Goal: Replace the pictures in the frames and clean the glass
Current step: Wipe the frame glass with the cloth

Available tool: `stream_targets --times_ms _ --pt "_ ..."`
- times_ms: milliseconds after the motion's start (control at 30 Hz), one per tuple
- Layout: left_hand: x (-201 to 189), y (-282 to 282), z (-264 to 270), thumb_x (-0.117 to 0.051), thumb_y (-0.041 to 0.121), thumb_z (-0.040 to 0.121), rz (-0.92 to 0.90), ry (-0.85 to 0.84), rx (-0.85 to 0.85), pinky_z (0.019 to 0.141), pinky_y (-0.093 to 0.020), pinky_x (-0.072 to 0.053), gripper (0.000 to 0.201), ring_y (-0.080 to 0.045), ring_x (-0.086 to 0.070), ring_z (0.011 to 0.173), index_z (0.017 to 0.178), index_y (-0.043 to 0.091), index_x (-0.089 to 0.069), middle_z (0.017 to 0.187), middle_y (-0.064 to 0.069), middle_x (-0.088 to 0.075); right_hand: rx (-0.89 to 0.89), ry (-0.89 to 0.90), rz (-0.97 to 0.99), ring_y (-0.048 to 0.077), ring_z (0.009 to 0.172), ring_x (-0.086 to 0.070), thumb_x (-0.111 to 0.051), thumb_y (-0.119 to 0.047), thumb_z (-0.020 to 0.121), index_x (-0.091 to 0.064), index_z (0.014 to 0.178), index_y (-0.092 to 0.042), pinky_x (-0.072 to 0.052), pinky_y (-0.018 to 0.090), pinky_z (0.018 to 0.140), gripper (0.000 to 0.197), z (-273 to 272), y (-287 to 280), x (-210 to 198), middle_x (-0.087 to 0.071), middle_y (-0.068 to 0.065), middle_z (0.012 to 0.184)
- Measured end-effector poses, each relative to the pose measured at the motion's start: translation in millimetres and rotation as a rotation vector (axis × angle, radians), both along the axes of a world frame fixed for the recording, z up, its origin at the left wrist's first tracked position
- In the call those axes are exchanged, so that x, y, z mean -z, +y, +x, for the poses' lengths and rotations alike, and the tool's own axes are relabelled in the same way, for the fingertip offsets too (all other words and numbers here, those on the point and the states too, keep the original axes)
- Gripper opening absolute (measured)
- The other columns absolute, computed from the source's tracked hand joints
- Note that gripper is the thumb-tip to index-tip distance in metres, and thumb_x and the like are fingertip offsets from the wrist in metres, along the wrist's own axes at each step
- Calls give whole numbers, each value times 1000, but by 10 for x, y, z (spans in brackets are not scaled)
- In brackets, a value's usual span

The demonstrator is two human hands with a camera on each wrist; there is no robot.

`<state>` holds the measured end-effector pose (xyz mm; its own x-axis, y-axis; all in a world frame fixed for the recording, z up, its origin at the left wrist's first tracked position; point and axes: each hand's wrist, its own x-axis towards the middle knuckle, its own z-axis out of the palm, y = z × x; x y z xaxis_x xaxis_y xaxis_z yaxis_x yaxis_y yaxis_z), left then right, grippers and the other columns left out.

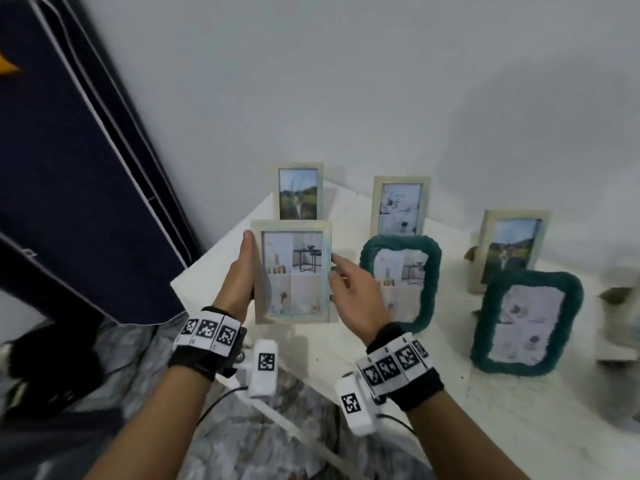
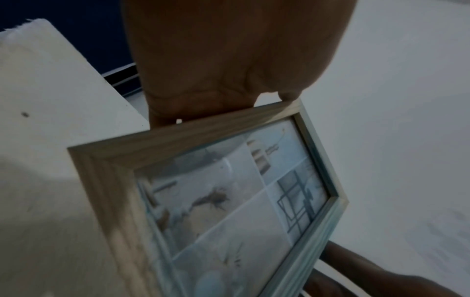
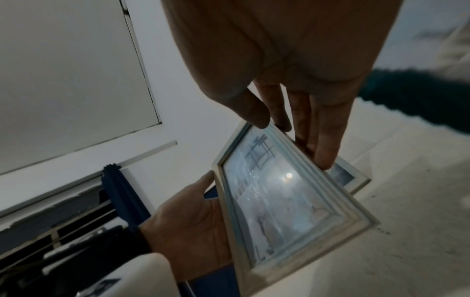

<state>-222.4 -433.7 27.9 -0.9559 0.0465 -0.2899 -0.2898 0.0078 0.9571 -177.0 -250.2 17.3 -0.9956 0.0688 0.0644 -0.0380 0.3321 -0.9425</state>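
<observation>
I hold a light wooden picture frame (image 1: 292, 271) upright above the near left corner of the white table (image 1: 450, 403). Behind its glass is a four-part collage of room photos. My left hand (image 1: 242, 268) grips the frame's left edge, thumb on the front and fingers hidden behind. At the right edge my right hand (image 1: 343, 278) pinches the frame. The right wrist view shows the frame (image 3: 279, 201) with the right hand (image 3: 292, 120), its thumb on the upper corner and fingers behind the edge. The left wrist view shows the frame (image 2: 229, 201) below my left hand (image 2: 216, 90).
Three more light frames (image 1: 300, 192) (image 1: 401, 206) (image 1: 512, 247) stand at the back against the white wall. Two teal fluffy frames (image 1: 400, 278) (image 1: 526, 323) stand nearer, right of my hands. A dark navy panel (image 1: 69, 168) leans at the left.
</observation>
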Motion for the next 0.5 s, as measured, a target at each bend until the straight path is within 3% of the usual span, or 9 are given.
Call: stream_targets --times_ms 133,233,367,500 --pt "128 -212 -520 -26 91 73 5 -28 4 103 -49 -47 89 -23 -69 106 121 30 -69 112 -4 -74 -13 -10 62 12 93 -53 -40 -12 101 -47 139 -15 -39 11 77 39 -416 -235 1 -54 -5 104" --pt "276 -290 -779 -28 91 71 20 -49 1 104 -49 -47 91 -23 -69 106 123 28 -68 113 -5 -73 -1 -28 66 12 95 -54 -40 -10 100 -48 139 -15 -38 0 68 40 -635 -327 114 -56 -5 106" --pt "425 -341 -895 -26 88 76 34 -84 10 104 -49 -47 85 -23 -69 107 119 29 -70 113 -4 -73 -15 -14 89 13 98 -59 -42 -7 98 -50 136 -16 -47 6 75 40 -764 -366 297 -62 -4 111" --pt "546 -345 -883 -23 83 84 38 -75 14 102 -48 -49 78 -21 -69 106 118 31 -71 113 -2 -73 9 -69 79 13 102 -57 -42 -10 99 -49 135 -19 -44 4 68 38 -769 -372 387 -59 -7 111"
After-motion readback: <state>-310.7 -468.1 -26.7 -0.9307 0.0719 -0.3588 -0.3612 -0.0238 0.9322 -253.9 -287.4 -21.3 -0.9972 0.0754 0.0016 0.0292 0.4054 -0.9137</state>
